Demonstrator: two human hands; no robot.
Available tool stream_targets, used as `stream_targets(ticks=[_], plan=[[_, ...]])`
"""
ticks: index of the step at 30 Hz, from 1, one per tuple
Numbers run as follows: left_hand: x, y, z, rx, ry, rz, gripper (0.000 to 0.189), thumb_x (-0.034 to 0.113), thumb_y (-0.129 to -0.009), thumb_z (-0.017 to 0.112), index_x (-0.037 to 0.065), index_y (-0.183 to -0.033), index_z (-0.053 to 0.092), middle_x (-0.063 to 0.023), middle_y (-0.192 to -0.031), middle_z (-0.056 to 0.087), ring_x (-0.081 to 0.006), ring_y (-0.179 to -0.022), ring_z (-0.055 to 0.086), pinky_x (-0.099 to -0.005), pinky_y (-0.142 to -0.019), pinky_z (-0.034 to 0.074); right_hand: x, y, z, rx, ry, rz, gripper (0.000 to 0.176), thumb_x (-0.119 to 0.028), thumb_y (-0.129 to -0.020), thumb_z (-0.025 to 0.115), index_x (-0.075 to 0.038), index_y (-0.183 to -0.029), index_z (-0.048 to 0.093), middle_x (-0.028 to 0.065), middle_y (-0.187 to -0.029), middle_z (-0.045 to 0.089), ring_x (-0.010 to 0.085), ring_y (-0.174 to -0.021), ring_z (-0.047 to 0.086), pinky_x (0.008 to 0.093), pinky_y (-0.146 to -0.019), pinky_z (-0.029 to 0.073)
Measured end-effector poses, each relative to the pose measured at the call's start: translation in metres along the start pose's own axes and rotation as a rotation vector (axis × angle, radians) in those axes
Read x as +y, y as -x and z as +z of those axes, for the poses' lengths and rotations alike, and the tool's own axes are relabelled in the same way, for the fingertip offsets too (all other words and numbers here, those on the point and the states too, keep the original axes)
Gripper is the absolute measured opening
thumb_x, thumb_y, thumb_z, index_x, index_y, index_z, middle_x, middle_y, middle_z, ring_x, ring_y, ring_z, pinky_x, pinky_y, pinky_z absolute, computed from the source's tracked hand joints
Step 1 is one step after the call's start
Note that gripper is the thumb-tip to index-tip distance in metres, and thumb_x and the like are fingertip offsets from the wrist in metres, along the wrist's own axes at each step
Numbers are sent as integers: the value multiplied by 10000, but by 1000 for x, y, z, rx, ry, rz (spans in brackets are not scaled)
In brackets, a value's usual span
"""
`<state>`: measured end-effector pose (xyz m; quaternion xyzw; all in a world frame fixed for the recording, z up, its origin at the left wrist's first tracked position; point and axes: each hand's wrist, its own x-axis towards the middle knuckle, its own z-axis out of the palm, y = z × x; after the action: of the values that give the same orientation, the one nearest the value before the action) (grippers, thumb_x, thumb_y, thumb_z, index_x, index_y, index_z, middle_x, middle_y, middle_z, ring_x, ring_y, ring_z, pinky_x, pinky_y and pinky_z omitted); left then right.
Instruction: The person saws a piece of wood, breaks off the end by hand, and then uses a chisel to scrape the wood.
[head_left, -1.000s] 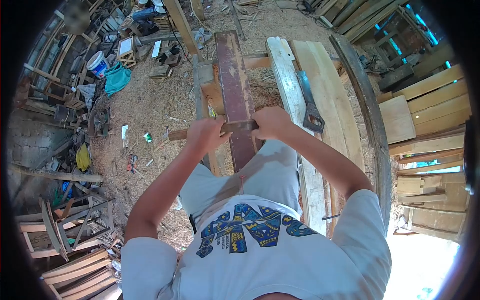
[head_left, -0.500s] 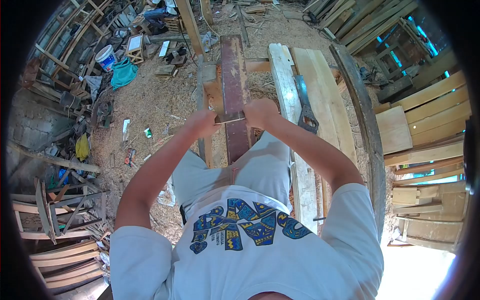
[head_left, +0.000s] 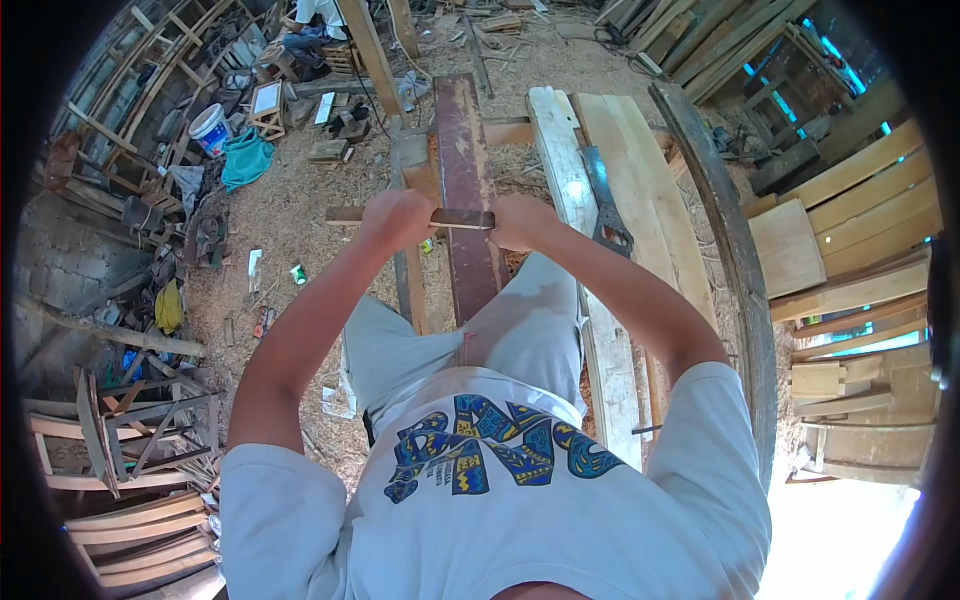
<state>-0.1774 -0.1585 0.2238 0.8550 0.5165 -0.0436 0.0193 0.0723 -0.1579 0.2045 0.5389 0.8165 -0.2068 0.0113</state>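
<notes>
Strip [head_left: 462, 218] crosswise over the maroon board [head_left: 459, 130], about midway along the visible length. Gripped two-handed: left hand [head_left: 397, 219] closed around it, left end poking out past the fist; right hand [head_left: 523, 222] closed at the other end, tip hidden if any. Bare wood between the fists, right over the board. Can't tell from here whether touching the board face or just above it.

Just changed: both fists and strip farther up the board, away from the torso. Grip still closed on both sides, no swap of hands. Meaning, as a judgement: strip being worked lengthwise along the board, now over a farther stretch. Any effect on the surface: can't tell, too small to read.

Board running lengthwise away from the body, near end between the trouser legs [head_left: 395, 345]. Scuffed, with pale patches along the right edge. Timber frame [head_left: 415, 152] around and under it.

To the right: whitish plank [head_left: 562, 150], then pale boards [head_left: 640, 165] side by side. Saw [head_left: 600, 185] lying on those, handle toward the body, apart from both hands. Farther right, a dark beam [head_left: 722, 200].

Beyond: shavings on the floor [head_left: 320, 220]; bucket [head_left: 210, 130] beside teal cloth [head_left: 246, 160], far left.
</notes>
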Motion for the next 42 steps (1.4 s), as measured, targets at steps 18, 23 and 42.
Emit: stream_targets(ticks=[18, 23, 42], plan=[[30, -14, 70, 62, 273, 93, 304, 329, -873, 803, 109, -1066, 722, -150, -892, 761, -401, -893, 745, -540, -757, 578, 82, 77, 44, 838, -158, -158, 364, -225, -902, 795, -58, -1193, 655, 155, -1051, 708, 391, -1030, 686, 504, -921, 532], [58, -30, 62, -34, 410, 85, 391, 428, -906, 815, 100, -1086, 702, -148, -900, 741, -397, -937, 730, -538, -769, 563, 130, 95, 87, 891, -417, 251, 238, -115, -953, 687, -64, -1183, 654, 154, -1100, 721, 390, -1078, 680, 538, -946, 521], [59, -37, 109, 19, 506, 124, 402, 468, -1065, 619, 116, -1258, 629, -180, -914, 738, -428, -894, 726, -572, -752, 537, 199, 93, 129, 270, -49, 543, 628, -185, -841, 785, -146, -1439, 598, 105, -1464, 588, 322, -1390, 544, 586, -1169, 344]])
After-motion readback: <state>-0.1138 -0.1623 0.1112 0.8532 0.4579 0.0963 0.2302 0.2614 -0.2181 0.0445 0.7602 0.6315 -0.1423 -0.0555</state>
